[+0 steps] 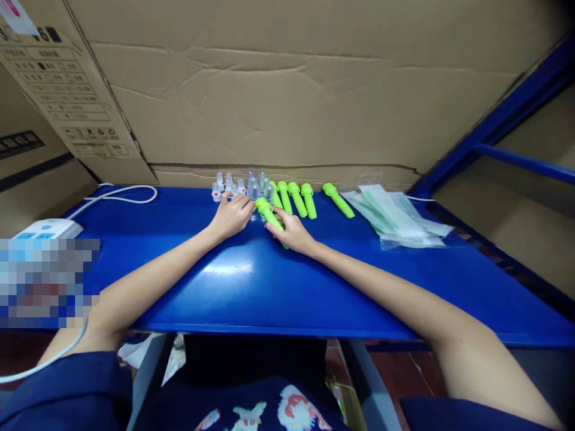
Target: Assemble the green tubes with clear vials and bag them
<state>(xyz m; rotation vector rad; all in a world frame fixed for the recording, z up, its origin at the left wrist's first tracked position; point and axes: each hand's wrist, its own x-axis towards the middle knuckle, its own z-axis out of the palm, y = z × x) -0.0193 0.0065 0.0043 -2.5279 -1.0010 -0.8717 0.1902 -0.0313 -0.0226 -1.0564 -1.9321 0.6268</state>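
Note:
My right hand (294, 232) is wrapped round a lime-green toy flashlight (268, 212), its wide head pointing up and left. Just left of that head, my left hand (232, 214) rests with bent fingers by the small white pieces with clear domes (216, 190); what its fingertips hold, if anything, is hidden. Several clear plastic caps (254, 188) stand behind the two hands. More green flashlights (294, 199) lie in a row right of the caps, and a single green flashlight (338, 200) lies apart, farther right.
Flat clear packets with pale green strips (395, 215) are piled on the blue table (278, 287) at right. A white power strip (49, 228) with a cable (130, 194) sits at left. Cardboard (287, 108) walls the back, and a blue metal frame (498, 114) slants at right.

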